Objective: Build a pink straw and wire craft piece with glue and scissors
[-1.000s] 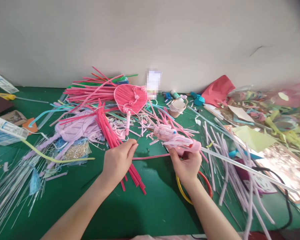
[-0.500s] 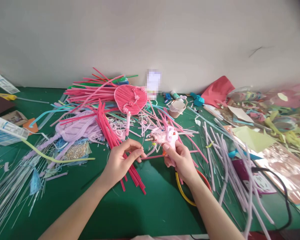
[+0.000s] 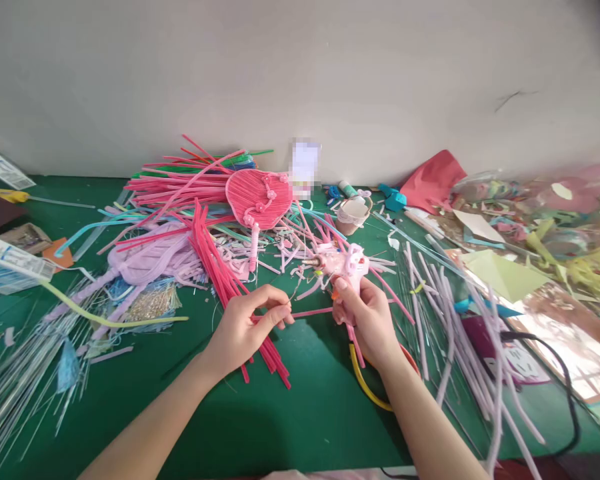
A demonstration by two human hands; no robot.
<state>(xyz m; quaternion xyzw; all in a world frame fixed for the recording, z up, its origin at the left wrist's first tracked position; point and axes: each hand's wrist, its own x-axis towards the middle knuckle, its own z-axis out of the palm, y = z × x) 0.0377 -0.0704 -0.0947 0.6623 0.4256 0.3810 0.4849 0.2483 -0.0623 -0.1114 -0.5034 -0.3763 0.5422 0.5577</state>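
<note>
1. A green table [image 3: 300,427] ran beneath everything, its back edge along a pale wall
2. Clear bags [image 3: 485,185] lay at the far right, with pale, pink and greenish scraps in and around them; blur hid which pieces were inside
3. A bundle of red and pink fuzzy stems [image 3: 180,190] spread over the back of the table, left of the middle
4. The left hand [image 3: 245,333] bent over more red stems, thumb and forefinger pinching a thin wire [image 3: 294,290] that rose from the fingertips
5. The right hand [image 3: 373,323] was wrapped around the handle of a pink glue gun [image 3: 336,261], held above the table with its metal nozzle towards the left; the gun stood apart from the left hand
6. A white and blue carton [image 3: 15,263] sat at the left edge; its contents were hidden
7. A red heart-shaped fan [image 3: 253,197], trimmed with small flowers, rested against the stems beyond both hands
8. A clear packet [image 3: 153,303] held gold-coloured strands, near the lilac stems
9. A shallow open box [image 3: 26,237] behind the carton held small bits, too tiny to name
10. A little handled pail [image 3: 353,217] stood upright beyond the gun; what it held could not be told
</note>
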